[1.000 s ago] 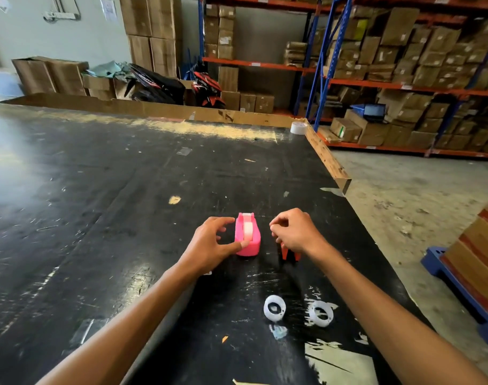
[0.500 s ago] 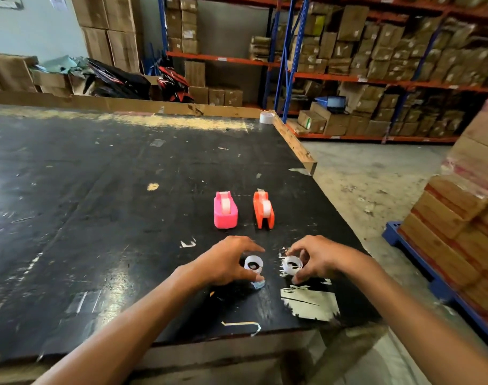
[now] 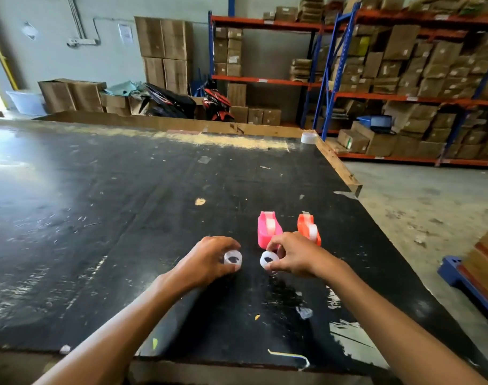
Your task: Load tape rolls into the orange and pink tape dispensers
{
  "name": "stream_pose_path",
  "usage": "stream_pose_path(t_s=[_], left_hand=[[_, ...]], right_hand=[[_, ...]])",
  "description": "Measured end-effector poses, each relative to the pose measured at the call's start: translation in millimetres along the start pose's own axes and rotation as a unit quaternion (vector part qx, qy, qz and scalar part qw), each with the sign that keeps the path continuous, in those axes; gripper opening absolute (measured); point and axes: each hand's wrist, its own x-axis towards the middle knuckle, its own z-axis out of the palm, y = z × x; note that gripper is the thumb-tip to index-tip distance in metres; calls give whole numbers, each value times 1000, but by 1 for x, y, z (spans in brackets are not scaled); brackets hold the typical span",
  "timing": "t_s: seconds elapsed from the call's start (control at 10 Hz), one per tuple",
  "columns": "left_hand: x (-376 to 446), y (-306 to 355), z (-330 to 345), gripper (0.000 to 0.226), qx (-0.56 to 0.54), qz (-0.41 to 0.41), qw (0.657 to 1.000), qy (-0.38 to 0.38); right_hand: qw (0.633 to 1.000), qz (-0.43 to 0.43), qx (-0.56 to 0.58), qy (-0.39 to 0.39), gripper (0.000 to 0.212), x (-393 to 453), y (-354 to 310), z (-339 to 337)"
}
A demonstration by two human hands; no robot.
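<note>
Small white tape rolls are pinched, one [image 3: 233, 259] in the left hand [image 3: 209, 259], one [image 3: 269, 260] in the right hand [image 3: 294, 254], just before the pink plastic dispenser [image 3: 268, 229] and orange dispenser [image 3: 309, 228] on the black desk [image 3: 126, 218], presumably for loading.
</note>
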Motion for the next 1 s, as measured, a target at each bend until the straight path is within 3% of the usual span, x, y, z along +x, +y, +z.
stream_pose_path(t_s=[0.3, 0.8, 1.0], left_hand=[[2, -74, -40, 39, 35, -113, 990, 80], [15, -93, -23, 47, -3, -146, 988, 49], [0, -102, -18, 87, -34, -169, 984, 48]], right_hand=[[999, -44, 5, 6, 26, 91, -65, 23], [999, -18, -28, 0, 33, 110, -51, 38], [1000, -6, -7, 21, 56, 97, -46, 36]])
